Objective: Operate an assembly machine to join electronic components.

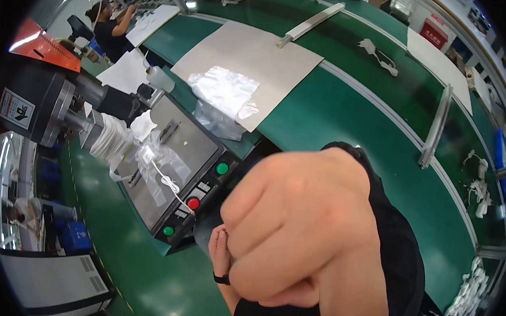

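Note:
My right fist (300,230) fills the middle of the view, very close, with fingers curled in. Whatever it may hold is hidden. Behind it, lower and to the left, my left hand (219,248) shows partly, with a black band (221,279) on the wrist. Its visible fingers lie fairly straight side by side, with nothing seen in them. Nearby stands a bench machine with a grey metal plate (198,149), a red button (193,203) and two green buttons. A white cable (170,183) and clear plastic bags (174,163) rest on the plate beside a white ribbed bundle (110,139).
A green conveyor belt (354,109) with metal rails runs beyond the machine. Silvery-white bags (225,89) lie on a beige board (288,61). White cable bundles (467,295) sit at the right. A co-worker (111,30) works at the far left.

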A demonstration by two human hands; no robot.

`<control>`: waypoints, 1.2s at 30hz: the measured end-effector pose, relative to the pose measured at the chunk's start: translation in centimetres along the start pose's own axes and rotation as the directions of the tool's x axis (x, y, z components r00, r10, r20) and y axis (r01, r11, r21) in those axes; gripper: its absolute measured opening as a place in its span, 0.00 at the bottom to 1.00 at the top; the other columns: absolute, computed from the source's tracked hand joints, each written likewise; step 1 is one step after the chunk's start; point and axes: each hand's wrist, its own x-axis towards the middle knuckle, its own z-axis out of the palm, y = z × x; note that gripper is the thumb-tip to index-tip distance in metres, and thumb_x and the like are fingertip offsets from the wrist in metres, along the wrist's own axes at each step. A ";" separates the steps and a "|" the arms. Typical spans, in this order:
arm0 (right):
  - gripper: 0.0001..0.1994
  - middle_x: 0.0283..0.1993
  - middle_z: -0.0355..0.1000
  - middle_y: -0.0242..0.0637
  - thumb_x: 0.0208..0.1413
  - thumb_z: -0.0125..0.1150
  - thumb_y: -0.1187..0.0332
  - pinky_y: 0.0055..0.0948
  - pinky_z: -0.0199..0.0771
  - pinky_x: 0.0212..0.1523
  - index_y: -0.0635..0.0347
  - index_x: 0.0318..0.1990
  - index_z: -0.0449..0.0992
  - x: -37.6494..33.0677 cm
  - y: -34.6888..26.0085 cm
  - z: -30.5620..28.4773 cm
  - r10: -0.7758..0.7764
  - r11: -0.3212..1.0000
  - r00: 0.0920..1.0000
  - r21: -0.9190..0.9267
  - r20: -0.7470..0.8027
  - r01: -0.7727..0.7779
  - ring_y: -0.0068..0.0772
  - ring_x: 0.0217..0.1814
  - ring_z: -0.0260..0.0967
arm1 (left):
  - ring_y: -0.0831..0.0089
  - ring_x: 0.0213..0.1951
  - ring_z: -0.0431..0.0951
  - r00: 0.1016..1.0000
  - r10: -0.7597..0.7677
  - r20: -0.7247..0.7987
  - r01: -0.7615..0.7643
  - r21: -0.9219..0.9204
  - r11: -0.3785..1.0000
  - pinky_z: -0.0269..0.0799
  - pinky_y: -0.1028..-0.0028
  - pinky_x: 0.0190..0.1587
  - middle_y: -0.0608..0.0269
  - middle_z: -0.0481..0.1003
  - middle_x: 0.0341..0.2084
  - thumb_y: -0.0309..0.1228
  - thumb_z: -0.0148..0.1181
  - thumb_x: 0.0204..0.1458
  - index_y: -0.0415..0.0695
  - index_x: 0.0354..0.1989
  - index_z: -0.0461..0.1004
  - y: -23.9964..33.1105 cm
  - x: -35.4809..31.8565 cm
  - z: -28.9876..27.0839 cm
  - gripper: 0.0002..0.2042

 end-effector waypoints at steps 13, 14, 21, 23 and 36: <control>0.07 0.28 0.67 0.36 0.57 0.60 0.67 0.35 0.62 0.17 0.60 0.40 0.77 -3.5 2.6 0.2 -0.109 0.888 0.923 0.381 -0.369 0.257 0.41 0.20 0.64 | 0.80 0.44 0.75 0.986 -0.153 0.071 0.160 -0.105 0.982 0.70 0.79 0.50 0.64 0.77 0.43 0.34 0.48 0.70 0.37 0.51 0.72 0.5 3.1 2.5 0.13; 0.07 0.29 0.68 0.36 0.56 0.60 0.67 0.35 0.63 0.17 0.60 0.40 0.77 -3.6 2.7 0.0 -0.101 0.880 0.920 0.397 -0.379 0.260 0.42 0.20 0.64 | 0.80 0.44 0.75 0.986 -0.149 0.079 0.157 -0.103 0.982 0.70 0.79 0.50 0.64 0.77 0.43 0.34 0.48 0.70 0.37 0.51 0.72 0.7 3.6 2.8 0.13; 0.09 0.34 0.74 0.42 0.52 0.62 0.68 0.36 0.69 0.19 0.61 0.39 0.78 -3.8 3.1 -0.1 -0.194 0.855 0.947 0.429 -0.255 0.291 0.45 0.24 0.70 | 0.81 0.41 0.75 0.988 -0.124 0.092 0.134 -0.101 0.986 0.71 0.80 0.47 0.66 0.77 0.41 0.33 0.47 0.70 0.37 0.50 0.73 1.1 3.8 4.2 0.13; 0.08 0.34 0.74 0.41 0.52 0.63 0.68 0.35 0.69 0.20 0.62 0.38 0.77 -3.7 3.2 -0.1 -0.188 0.863 0.947 0.417 -0.260 0.286 0.44 0.24 0.70 | 0.81 0.41 0.75 0.986 -0.148 0.078 0.156 -0.118 0.981 0.71 0.80 0.47 0.66 0.77 0.41 0.33 0.47 0.70 0.37 0.50 0.73 0.7 3.6 4.0 0.13; 0.07 0.34 0.75 0.39 0.53 0.64 0.69 0.31 0.70 0.26 0.63 0.36 0.76 -2.7 4.2 0.5 -0.113 0.897 0.952 0.382 -0.286 0.221 0.35 0.27 0.71 | 0.78 0.44 0.76 0.989 -0.120 0.082 0.129 -0.121 0.984 0.70 0.76 0.51 0.64 0.78 0.41 0.34 0.48 0.70 0.38 0.51 0.74 -0.5 3.4 2.6 0.13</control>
